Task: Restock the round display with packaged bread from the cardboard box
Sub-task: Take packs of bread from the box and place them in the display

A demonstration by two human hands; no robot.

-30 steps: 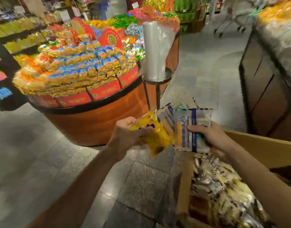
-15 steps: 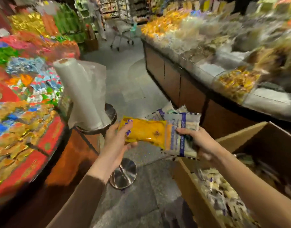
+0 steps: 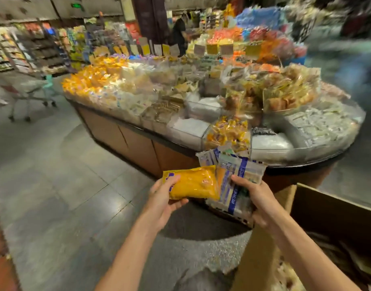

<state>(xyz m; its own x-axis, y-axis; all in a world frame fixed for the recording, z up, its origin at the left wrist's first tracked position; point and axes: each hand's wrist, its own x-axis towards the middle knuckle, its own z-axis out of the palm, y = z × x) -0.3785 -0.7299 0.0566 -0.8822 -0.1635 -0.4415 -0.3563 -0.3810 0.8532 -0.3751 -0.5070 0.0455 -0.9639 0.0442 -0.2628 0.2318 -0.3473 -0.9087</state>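
- I've turned: a long wooden counter [image 3: 125, 137] of packets now sits at twelve o'clock.
- My left hand [image 3: 161, 202] curls round a glossy yellow packet [image 3: 195, 181].
- My right hand [image 3: 260, 200] pinches fanned white-blue packets [image 3: 241, 166]; the cardboard box [image 3: 331, 213] is at four o'clock.

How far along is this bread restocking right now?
Done: a handful of packets is out of the cardboard box. In hand: the left hand grips a yellow packet; the right hand holds a fan of white-and-blue packets. Left: none of these lies on the display yet, and more seems to sit in the box.
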